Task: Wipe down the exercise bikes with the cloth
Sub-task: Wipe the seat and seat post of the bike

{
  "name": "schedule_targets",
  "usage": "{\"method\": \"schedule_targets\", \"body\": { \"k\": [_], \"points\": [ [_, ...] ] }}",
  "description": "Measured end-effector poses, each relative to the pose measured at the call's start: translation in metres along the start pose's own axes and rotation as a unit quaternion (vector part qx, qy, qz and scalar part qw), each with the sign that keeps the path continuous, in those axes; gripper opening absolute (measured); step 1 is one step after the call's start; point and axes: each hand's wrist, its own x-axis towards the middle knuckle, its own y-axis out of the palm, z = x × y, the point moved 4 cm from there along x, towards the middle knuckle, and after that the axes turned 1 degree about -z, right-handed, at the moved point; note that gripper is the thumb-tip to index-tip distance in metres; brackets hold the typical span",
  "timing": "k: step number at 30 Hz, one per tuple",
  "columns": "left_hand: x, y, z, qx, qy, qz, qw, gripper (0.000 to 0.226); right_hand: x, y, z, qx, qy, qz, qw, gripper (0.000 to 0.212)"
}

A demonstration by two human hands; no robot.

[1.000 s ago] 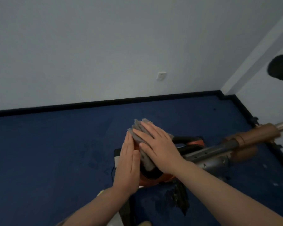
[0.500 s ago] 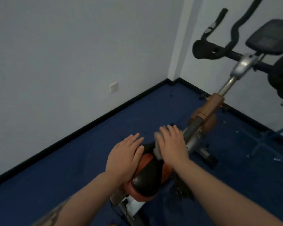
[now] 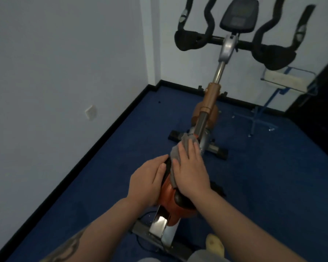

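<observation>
1. The exercise bike (image 3: 206, 118) stands on the blue floor (image 3: 273, 176) near the corner of the room. Its long axis runs straight away from the person: saddle end nearest, handlebars (image 3: 233, 42) and console (image 3: 239, 15) at the far end by the wall. Facing it lengthwise likely lets a wipe travel along the frame in one line.

2. The saddle (image 3: 170, 197), orange and black, sits directly below the camera with its narrow nose pointing forward toward the handlebar post (image 3: 219, 70). It is the part being cleaned at this moment, I judge.

3. The right hand (image 3: 189, 171) lies flat, fingers straight and together, pressing the cloth down onto the saddle's nose. An open palm spreads pressure across the fabric, which suits wiping rather than carrying.

4. The left hand (image 3: 148, 178) rests against the saddle's left side, fingers straight and relaxed, thumb near the top edge. It holds nothing; it probably steadies the seat against the push of the other hand.

5. The grey cloth (image 3: 180, 148) is under the right hand, bunched, with its free end poking out beyond the fingertips toward the frame tube. Its length follows the bike's own axis.
</observation>
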Motion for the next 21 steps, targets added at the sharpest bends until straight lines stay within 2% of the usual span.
{"method": "schedule_targets", "body": {
  "k": [4,6,9,11,14,16,21],
  "points": [
    [0.001,0.003,0.003,-0.014,-0.008,0.003,1.0,0.042,-0.073,0.017,0.021,-0.033,-0.033,-0.064,0.997,0.066],
    [0.002,0.006,0.008,0.002,-0.019,0.008,1.0,0.047,-0.083,0.022,0.014,-0.017,-0.027,-0.049,0.998,0.067],
    [0.002,0.006,0.006,0.002,-0.013,0.018,1.0,0.049,-0.044,0.007,0.002,0.082,0.092,-0.036,0.992,0.061],
    [0.003,0.005,0.003,0.001,-0.015,0.031,0.999,0.049,-0.032,0.0,0.001,0.109,0.159,-0.034,0.981,0.063],
    [0.009,0.007,-0.001,0.034,-0.044,0.065,0.996,0.035,-0.065,0.005,0.01,0.081,0.116,-0.079,0.987,0.073],
    [0.015,0.009,-0.005,0.068,-0.064,0.067,0.993,0.025,-0.087,0.011,0.006,0.078,0.113,-0.07,0.988,0.075],
    [0.018,0.012,-0.005,0.094,-0.055,0.039,0.993,0.022,-0.031,0.001,-0.013,0.13,0.25,-0.022,0.959,0.055]
  ]
}}
